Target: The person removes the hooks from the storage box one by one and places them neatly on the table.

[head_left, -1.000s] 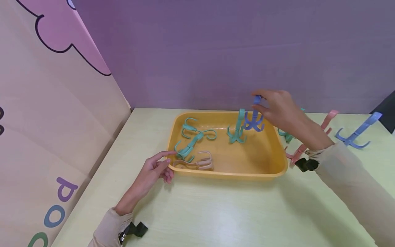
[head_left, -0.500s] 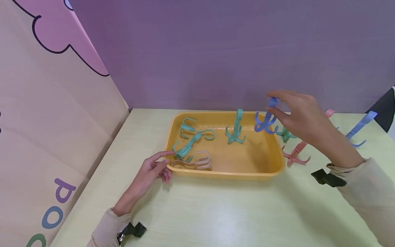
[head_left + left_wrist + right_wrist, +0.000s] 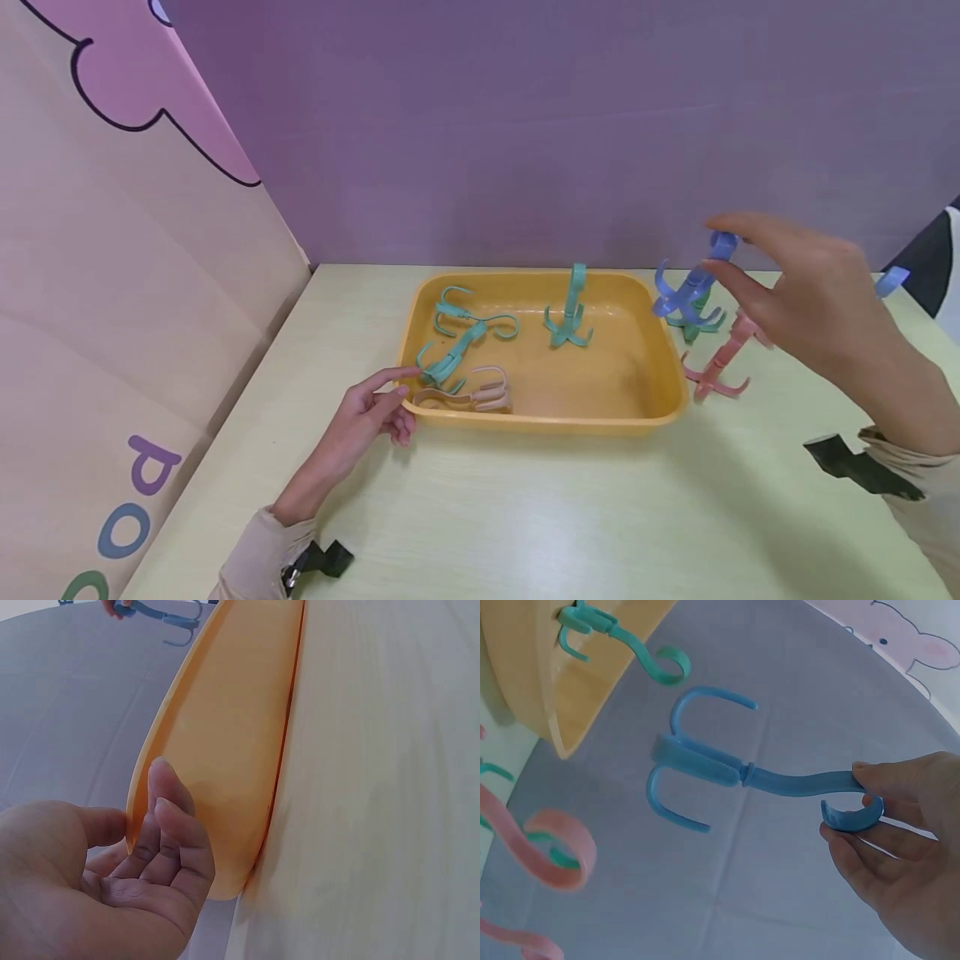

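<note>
My left hand [image 3: 367, 417] pinches the left front rim of a yellow plastic tray [image 3: 577, 423]; the left wrist view shows thumb and fingers on either side of that rim [image 3: 136, 802]. Held up past the tray's right end, a blue multi-prong hook [image 3: 678, 298] hangs prongs down from my right hand [image 3: 825, 308]. Thumb and fingers pinch its curved top, seen closely in the right wrist view [image 3: 855, 819]. Inside the tray, a teal hook [image 3: 574, 307] stands at the back. Two more teal hooks, one in front [image 3: 457, 354], and a beige hook [image 3: 480, 400] lie at the left.
Right of the tray, a pink hook [image 3: 722, 360] and a green hook [image 3: 692, 329] stand on the pale table [image 3: 525, 517]. Another blue hook [image 3: 892, 281] shows partly behind my right hand. A purple backdrop [image 3: 480, 133] rises behind the table.
My right hand has carried the blue hook rightward, from over the tray to beyond its right end, tilting it a little. My left hand stays at the rim.
</note>
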Demonstrator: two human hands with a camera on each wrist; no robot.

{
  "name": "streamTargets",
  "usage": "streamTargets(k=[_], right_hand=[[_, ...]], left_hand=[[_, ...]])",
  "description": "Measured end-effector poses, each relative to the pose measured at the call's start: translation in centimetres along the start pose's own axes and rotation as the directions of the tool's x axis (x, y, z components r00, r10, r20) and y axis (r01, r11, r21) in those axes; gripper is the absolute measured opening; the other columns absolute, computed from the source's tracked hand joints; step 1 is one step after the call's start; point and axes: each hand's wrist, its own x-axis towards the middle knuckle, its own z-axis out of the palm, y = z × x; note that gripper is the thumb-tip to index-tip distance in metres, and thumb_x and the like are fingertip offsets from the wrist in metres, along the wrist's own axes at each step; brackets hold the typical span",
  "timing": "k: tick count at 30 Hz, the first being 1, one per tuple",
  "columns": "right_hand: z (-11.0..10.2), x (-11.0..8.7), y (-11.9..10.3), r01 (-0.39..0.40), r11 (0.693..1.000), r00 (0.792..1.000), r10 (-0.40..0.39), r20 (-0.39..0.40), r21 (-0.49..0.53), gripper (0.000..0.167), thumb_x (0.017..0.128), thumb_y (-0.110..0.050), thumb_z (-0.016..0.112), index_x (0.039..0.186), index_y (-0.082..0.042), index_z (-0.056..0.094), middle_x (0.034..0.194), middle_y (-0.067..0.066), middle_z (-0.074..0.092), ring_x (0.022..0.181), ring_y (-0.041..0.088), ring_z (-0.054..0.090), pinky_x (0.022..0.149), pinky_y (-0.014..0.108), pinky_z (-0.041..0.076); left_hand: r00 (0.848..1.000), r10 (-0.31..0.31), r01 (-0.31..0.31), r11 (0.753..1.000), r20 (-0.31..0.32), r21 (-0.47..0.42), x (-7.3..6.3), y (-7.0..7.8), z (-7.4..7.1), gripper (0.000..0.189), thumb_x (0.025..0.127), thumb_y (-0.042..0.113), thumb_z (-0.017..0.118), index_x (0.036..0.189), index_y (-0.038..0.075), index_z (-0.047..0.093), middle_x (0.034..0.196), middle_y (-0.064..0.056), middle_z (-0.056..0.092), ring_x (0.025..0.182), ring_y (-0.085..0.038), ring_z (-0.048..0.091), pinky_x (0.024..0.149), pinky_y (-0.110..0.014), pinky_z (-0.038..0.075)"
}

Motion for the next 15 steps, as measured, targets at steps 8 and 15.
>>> streamTargets(k=[8,15], right_hand=[[-2.7,-0.8,0.1,-0.07,0.993,0.993,0.061,-0.101,-0.091,0.04,0.09,-0.011,0.075,0.127,-0.002,0.065,0.113,0.022,0.068,0.107,0.038,0.064,0.098,0.001,0.026],[-4.4,-1.7,1.5,-0.132,0.98,0.977,0.103,-0.187,-0.15,0.044,0.099,-0.031,0.063,0.131,-0.001,0.063,0.116,0.031,0.065,0.101,0.052,0.059,0.102,0.008,0.027]], left_hand=[[1.0,0.002,-0.002,1.0,0.004,0.008,0.0,0.1,-0.1,0.037,0.105,0.021,0.053,0.139,0.007,0.054,0.073,-0.012,0.069,0.06,-0.021,0.065,0.058,-0.033,0.057],[1.0,0.005,-0.005,1.0,0.004,0.01,-0.1,0.3,-0.3,0.037,0.105,0.021,0.053,0.14,0.007,0.054,0.073,-0.013,0.068,0.06,-0.021,0.064,0.059,-0.034,0.057]])
